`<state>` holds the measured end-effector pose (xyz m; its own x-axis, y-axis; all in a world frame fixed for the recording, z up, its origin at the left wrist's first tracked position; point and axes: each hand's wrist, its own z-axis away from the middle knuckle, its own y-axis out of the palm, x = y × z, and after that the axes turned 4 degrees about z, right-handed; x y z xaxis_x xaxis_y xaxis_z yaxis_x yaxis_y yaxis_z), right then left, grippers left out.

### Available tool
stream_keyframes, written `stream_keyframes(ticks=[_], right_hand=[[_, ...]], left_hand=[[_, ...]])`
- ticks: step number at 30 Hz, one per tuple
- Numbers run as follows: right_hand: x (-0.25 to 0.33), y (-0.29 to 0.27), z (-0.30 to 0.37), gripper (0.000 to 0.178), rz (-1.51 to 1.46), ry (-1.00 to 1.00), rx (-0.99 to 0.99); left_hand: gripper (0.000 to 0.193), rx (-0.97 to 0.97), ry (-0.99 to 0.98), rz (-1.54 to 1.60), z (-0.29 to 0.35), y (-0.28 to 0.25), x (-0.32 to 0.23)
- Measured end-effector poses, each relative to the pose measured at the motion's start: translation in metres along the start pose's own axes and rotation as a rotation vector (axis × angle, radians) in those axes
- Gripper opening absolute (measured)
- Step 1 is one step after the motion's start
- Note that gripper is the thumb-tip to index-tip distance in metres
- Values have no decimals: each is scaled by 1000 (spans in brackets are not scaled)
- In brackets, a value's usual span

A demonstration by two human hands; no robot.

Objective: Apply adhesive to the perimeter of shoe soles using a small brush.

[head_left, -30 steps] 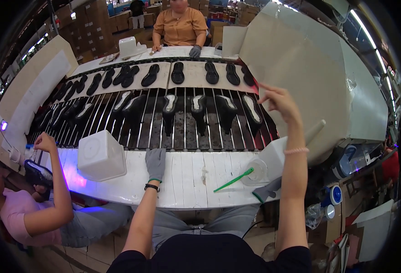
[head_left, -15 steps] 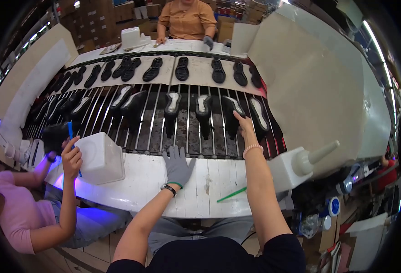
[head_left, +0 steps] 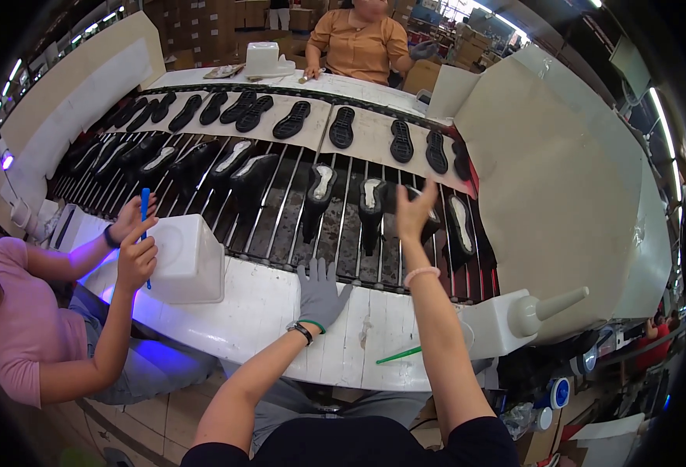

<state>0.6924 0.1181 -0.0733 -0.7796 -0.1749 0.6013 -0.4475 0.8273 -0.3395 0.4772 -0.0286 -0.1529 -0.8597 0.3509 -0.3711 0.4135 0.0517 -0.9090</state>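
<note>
My left hand (head_left: 321, 294), in a grey glove, lies flat with fingers spread on the white table edge, its fingertips at the roller rack. My bare right hand (head_left: 415, 214) is raised over the rack, thumb and fingers apart, with nothing visible in it. Behind it a black boot (head_left: 434, 223) is mostly hidden; I cannot tell whether they touch. To its left, another black boot (head_left: 372, 214) lies sole-up with a whitish bottom, and a third boot (head_left: 320, 194) lies farther left. A further boot (head_left: 460, 226) rests at the right end.
Black shoe soles (head_left: 342, 128) line a pale board beyond the rollers. A white container (head_left: 190, 257) stands left, a white spouted bottle (head_left: 506, 323) right, near a green stick (head_left: 397, 356). A co-worker at left holds a blue stick (head_left: 145, 210); another person sits opposite.
My right hand has come up from the boot, and its fingers have spread. My left hand stays on the table edge. The view has shifted. The left co-worker's hands are closer together.
</note>
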Motion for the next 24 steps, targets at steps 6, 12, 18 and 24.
stream_keyframes(ticks=[6, 12, 18, 24], right_hand=[[70, 96, 45, 106, -227, 386, 475], [41, 159, 87, 127, -182, 740, 688], [87, 148, 89, 64, 68, 649, 567], [92, 81, 66, 52, -219, 629, 515]], left_hand=[[69, -60, 34, -23, 0, 12, -5], [67, -139, 105, 16, -1, 24, 2], [66, -243, 102, 1, -1, 21, 9], [66, -58, 53, 108, 1, 10, -6]])
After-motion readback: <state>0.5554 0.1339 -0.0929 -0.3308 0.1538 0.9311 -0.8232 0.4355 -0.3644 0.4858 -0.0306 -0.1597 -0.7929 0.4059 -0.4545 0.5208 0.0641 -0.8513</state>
